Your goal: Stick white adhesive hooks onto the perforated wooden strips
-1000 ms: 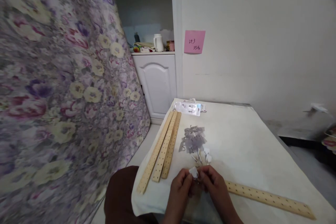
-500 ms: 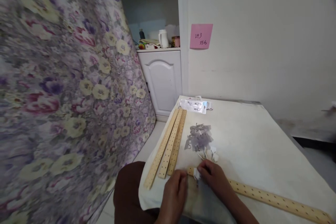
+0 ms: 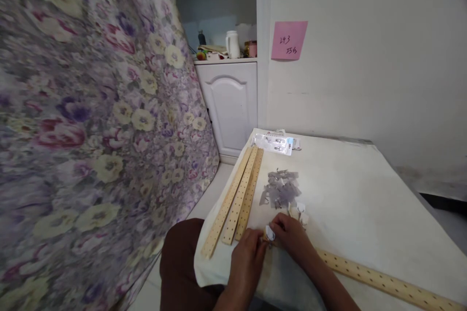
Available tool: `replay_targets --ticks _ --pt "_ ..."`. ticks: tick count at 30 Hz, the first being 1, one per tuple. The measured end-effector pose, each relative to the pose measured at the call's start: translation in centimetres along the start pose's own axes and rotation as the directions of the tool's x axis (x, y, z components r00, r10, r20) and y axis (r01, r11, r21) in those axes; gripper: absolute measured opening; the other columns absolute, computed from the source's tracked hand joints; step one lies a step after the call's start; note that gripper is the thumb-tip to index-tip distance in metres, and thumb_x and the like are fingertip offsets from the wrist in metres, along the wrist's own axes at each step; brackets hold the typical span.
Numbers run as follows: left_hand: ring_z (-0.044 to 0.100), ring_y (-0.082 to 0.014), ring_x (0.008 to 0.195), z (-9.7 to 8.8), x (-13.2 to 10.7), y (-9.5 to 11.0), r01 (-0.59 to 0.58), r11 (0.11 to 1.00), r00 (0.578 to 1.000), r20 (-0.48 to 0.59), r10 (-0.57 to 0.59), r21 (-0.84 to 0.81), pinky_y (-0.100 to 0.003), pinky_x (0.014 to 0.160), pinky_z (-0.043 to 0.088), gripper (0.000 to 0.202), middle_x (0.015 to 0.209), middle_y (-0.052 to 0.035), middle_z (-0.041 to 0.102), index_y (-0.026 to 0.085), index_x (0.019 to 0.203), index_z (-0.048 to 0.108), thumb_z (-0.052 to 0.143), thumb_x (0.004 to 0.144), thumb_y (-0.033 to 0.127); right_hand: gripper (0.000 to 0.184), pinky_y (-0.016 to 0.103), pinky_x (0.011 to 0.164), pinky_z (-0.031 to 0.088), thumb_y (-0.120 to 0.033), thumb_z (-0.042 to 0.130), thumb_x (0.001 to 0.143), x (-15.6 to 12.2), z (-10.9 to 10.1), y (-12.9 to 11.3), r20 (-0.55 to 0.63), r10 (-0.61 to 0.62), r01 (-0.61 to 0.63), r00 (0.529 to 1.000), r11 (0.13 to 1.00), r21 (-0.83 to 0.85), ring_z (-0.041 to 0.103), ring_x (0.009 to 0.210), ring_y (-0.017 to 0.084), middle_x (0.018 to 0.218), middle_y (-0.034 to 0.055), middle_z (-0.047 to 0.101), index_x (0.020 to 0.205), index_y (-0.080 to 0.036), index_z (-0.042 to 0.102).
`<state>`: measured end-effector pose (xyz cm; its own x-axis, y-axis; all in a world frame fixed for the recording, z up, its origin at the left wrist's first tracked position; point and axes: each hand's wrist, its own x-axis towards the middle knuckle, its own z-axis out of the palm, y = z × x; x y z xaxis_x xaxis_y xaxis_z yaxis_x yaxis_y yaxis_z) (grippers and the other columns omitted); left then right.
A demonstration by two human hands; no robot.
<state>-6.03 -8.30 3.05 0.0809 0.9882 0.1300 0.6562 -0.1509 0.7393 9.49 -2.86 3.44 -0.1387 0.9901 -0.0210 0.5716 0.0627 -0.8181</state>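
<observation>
My left hand (image 3: 250, 255) is closed at the near-left end of a long wooden strip (image 3: 375, 274) with rows of holes. The thumb and fingers of my right hand (image 3: 292, 234) are pinched together beside a small white hook-like piece (image 3: 270, 233), which sits over the strip's end between both hands. Its exact shape is too small to tell. Just beyond my right hand lie a few similar white pieces (image 3: 301, 209). Farther back is a heap of grey, see-through squares with small metal hooks (image 3: 280, 188).
Several perforated wooden strips (image 3: 241, 199) lie along the table's left side. Clear blister packs (image 3: 275, 143) rest at the far edge of the white-covered table (image 3: 350, 194). A floral curtain (image 3: 109, 131) hangs to the left, and a white cabinet (image 3: 231, 107) stands behind.
My left hand has moved in onto the strip's end. The white piece has shifted slightly up and left, with my right hand following. The camera view has shifted a little.
</observation>
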Motion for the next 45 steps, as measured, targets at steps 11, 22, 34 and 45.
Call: replay_targets --ticks 11,22,34,45 --pt "0.061 -0.0193 0.086 0.2 0.2 -0.2 0.004 0.998 1.000 -0.027 -0.002 0.066 -0.030 0.076 0.046 0.012 0.089 -0.0031 0.064 0.022 0.092 0.062 0.051 0.088 0.022 0.020 0.024 0.058 0.032 -0.030 0.048 0.083 -0.5 0.3 -0.6 -0.074 0.049 -0.059 0.996 0.989 -0.139 0.058 0.065 0.016 0.065 -0.0001 0.062 0.067 -0.020 0.056" --pt "0.062 -0.0180 0.087 0.6 0.3 -1.0 -0.040 0.998 0.998 -0.047 0.042 0.048 -0.029 0.077 0.046 0.013 0.090 -0.0023 0.064 0.022 0.095 0.062 0.050 0.089 0.022 0.021 0.025 0.059 0.029 -0.030 0.048 0.086 -0.1 0.7 -0.8 -0.081 0.103 -0.122 0.991 0.946 -0.299 0.060 0.070 0.018 0.072 0.0024 0.067 0.070 -0.021 0.058" --pt "0.062 -0.0177 0.087 0.6 0.1 -0.9 -0.053 0.996 0.998 -0.041 0.055 0.065 -0.029 0.077 0.047 0.014 0.090 -0.0019 0.064 0.024 0.096 0.062 0.049 0.090 0.023 0.023 0.025 0.057 0.028 -0.034 0.047 0.088 0.1 0.7 -1.1 -0.058 0.167 -0.176 0.984 0.910 -0.375 0.064 0.076 0.018 0.078 0.0016 0.072 0.074 -0.023 0.062" --pt "0.062 -0.0177 0.088 0.7 0.3 -1.2 -0.076 0.996 0.996 -0.048 0.079 0.052 -0.030 0.078 0.049 0.016 0.092 -0.0027 0.065 0.024 0.099 0.061 0.048 0.091 0.024 0.024 0.026 0.056 0.027 -0.034 0.046 0.088 -0.1 0.8 -1.6 -0.069 0.185 -0.196 0.980 0.881 -0.430 0.064 0.075 0.020 0.077 0.0034 0.072 0.074 -0.023 0.062"
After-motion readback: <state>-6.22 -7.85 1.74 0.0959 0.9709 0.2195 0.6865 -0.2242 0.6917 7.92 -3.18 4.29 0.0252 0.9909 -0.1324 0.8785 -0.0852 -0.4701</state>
